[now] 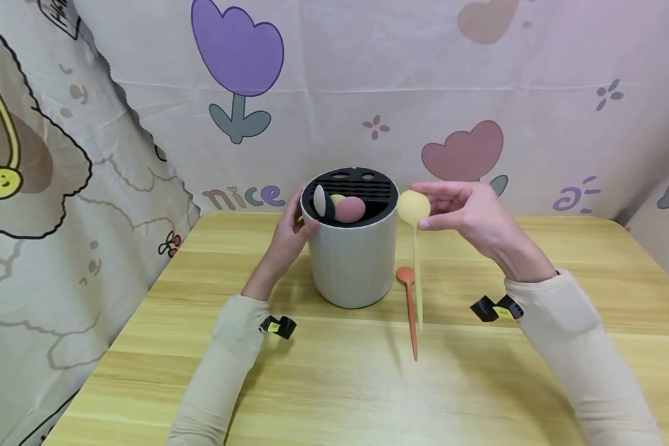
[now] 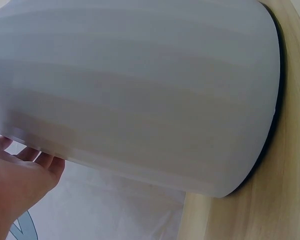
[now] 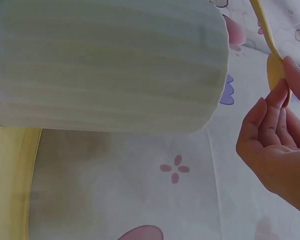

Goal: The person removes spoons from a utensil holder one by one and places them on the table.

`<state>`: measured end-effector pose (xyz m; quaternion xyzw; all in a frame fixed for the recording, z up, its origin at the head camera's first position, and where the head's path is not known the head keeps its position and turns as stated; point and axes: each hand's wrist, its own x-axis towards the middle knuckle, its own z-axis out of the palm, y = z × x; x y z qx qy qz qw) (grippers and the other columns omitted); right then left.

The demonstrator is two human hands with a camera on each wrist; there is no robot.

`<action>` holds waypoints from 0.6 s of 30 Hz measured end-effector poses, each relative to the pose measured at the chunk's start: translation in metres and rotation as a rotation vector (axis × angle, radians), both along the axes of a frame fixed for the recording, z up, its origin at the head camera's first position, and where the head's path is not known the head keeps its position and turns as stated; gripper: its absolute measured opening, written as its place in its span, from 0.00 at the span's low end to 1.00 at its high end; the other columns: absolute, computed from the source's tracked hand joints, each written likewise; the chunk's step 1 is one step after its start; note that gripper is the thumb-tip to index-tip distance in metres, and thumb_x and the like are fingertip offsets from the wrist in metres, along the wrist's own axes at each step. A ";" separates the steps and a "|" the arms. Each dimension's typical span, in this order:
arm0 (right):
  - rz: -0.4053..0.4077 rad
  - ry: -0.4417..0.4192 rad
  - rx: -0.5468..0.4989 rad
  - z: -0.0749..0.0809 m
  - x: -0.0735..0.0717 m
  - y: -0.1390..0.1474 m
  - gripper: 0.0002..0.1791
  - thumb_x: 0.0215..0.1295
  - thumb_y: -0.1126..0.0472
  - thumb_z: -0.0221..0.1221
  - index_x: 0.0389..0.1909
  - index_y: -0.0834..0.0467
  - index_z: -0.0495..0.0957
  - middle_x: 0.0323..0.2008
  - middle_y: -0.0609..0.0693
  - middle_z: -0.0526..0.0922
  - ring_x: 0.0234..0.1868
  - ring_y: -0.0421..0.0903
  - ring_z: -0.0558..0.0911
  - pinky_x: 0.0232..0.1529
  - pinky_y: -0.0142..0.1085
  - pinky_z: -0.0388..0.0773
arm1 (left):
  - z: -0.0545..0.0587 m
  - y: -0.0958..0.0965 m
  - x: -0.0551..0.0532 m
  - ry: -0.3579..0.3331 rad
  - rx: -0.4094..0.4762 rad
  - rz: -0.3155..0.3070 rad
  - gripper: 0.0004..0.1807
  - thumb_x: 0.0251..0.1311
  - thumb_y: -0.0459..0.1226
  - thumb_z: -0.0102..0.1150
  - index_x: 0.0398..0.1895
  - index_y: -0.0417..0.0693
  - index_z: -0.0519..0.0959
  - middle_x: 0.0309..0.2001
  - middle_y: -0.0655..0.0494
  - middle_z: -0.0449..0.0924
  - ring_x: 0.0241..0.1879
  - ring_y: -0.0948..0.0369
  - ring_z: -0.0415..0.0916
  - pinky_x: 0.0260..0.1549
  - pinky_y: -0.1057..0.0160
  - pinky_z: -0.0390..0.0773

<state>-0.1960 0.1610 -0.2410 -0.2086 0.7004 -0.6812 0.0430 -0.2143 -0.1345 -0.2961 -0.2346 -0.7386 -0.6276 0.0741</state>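
A white ribbed utensil holder (image 1: 352, 266) with a black slotted top stands upright on the table. Over its rim show a pink spoon head (image 1: 350, 210), a white-and-dark one (image 1: 323, 203) and part of a yellow one. My left hand (image 1: 291, 238) grips the holder's left side near the rim, thumb at the front; its fingers (image 2: 55, 167) touch the wall. Just right of the rim, my right hand (image 1: 468, 214) pinches a yellow spoon (image 1: 414, 207) by its round bowl, the handle hanging down. In the right wrist view, thumb and fingertips meet on that bowl.
An orange spoon (image 1: 406, 276) lies on the wooden table (image 1: 334, 390), right of the holder and partly behind the yellow handle. A printed cloth (image 1: 340, 74) hangs along the table's back edge, and another covers the left side.
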 end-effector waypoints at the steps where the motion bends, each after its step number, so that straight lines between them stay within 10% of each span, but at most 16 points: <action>1: -0.010 0.002 0.013 -0.002 0.001 0.001 0.29 0.43 0.77 0.66 0.52 0.63 0.75 0.34 0.52 0.83 0.36 0.46 0.79 0.38 0.32 0.76 | 0.000 0.000 0.000 -0.001 -0.001 0.000 0.65 0.36 0.71 0.53 0.69 0.37 0.44 0.68 0.42 0.47 0.65 0.51 0.49 0.61 0.52 0.52; 18: 0.005 -0.082 -0.116 -0.054 -0.014 0.025 0.25 0.46 0.78 0.63 0.48 0.62 0.77 0.36 0.50 0.82 0.35 0.43 0.80 0.38 0.30 0.76 | 0.001 0.000 0.000 -0.004 -0.002 0.006 0.64 0.36 0.71 0.53 0.69 0.38 0.44 0.68 0.43 0.47 0.65 0.52 0.50 0.61 0.52 0.52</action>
